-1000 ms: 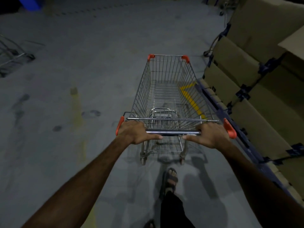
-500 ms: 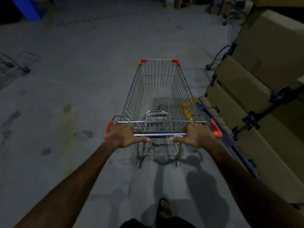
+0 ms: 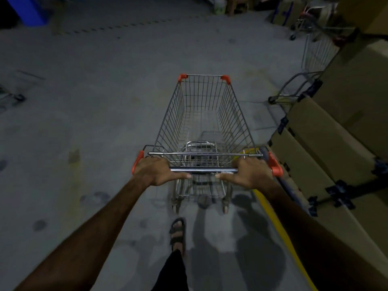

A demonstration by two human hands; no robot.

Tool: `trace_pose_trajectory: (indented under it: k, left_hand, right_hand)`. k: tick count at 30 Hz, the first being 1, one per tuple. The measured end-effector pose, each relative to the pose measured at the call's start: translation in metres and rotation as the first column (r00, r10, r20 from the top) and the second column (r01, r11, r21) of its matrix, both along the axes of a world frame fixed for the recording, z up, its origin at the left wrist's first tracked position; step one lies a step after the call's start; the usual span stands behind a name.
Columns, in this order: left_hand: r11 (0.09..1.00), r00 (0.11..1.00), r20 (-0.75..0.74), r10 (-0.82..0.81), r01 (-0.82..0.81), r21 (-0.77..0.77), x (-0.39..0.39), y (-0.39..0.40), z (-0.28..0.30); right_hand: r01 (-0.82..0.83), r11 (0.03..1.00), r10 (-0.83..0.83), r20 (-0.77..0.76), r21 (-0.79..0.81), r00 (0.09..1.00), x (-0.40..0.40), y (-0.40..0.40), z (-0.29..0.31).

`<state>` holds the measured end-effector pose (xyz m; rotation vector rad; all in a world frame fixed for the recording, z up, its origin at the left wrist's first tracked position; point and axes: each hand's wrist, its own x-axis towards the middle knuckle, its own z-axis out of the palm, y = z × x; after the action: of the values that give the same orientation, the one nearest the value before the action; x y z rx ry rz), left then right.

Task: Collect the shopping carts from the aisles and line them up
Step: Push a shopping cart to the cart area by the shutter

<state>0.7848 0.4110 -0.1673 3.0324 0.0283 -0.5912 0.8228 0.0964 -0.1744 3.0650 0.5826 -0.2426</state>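
Both of our hands are curled round the handlebar (image 3: 203, 170) of an empty wire shopping cart (image 3: 204, 122): the left hand (image 3: 156, 172) near the orange end cap on its side, the right hand (image 3: 251, 172) near the other. That cart stands on the concrete floor (image 3: 94, 101) directly ahead of us, beside a stack of cardboard boxes (image 3: 327, 143) on our right. We judge the job as midway. One cart is collected and in hand, but not yet parked. Ahead on the right another cart (image 3: 315, 53) stands partly behind the boxes, with more wire frames further back, possibly the row. At the far left edge part of another cart (image 3: 12, 95) remains out.
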Motion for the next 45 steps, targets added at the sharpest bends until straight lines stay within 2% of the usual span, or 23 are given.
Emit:
trace_pose_trajectory:
  k: [6, 10, 19, 25, 32, 38, 41, 45]
  left_hand:
    - [1.000, 0.999, -0.031, -0.021, 0.020, -0.018, 0.117, 0.032, 0.000]
    - [0.999, 0.998, -0.040, -0.038, 0.037, -0.032, 0.192, 0.050, 0.005]
    - [0.993, 0.992, -0.054, -0.113, 0.112, -0.021, 0.348, 0.073, 0.015]
    - [0.997, 0.996, -0.036, -0.080, 0.080, -0.003, 0.480, 0.086, -0.004]
    - [0.999, 0.999, -0.030, -0.039, 0.038, -0.028, 0.626, 0.092, -0.002]
    - [1.000, 1.000, -0.024, 0.013, -0.013, 0.014, 0.737, 0.096, -0.003]
    - [1.000, 0.999, -0.028, 0.025, -0.025, 0.006, 0.793, 0.099, -0.004]
    - [1.000, 1.000, -0.015, -0.003, 0.003, -0.013, 0.869, 0.107, -0.004]
  right_hand:
    - [0.010, 0.999, -0.008, -0.071, 0.034, 0.997, 0.110, 0.030, 0.004]
    - [0.014, 1.000, -0.012, -0.058, 0.021, 0.998, 0.182, 0.047, 0.005]
    - [0.037, 0.999, -0.038, -0.136, -0.009, 0.990, 0.345, 0.071, -0.008]
    - [0.043, 0.999, -0.042, -0.149, 0.004, 0.988, 0.476, 0.081, -0.010]
    - [0.026, 0.999, -0.030, -0.212, -0.022, 0.977, 0.633, 0.091, -0.013]
    - [-0.049, 0.999, 0.047, -0.168, -0.006, 0.985, 0.750, 0.096, -0.015]
    - [-0.110, 0.994, 0.110, -0.082, 0.000, 0.991, 0.805, 0.096, -0.019]
    - [-0.087, 0.996, 0.087, -0.031, -0.007, 0.996, 0.881, 0.101, -0.026]
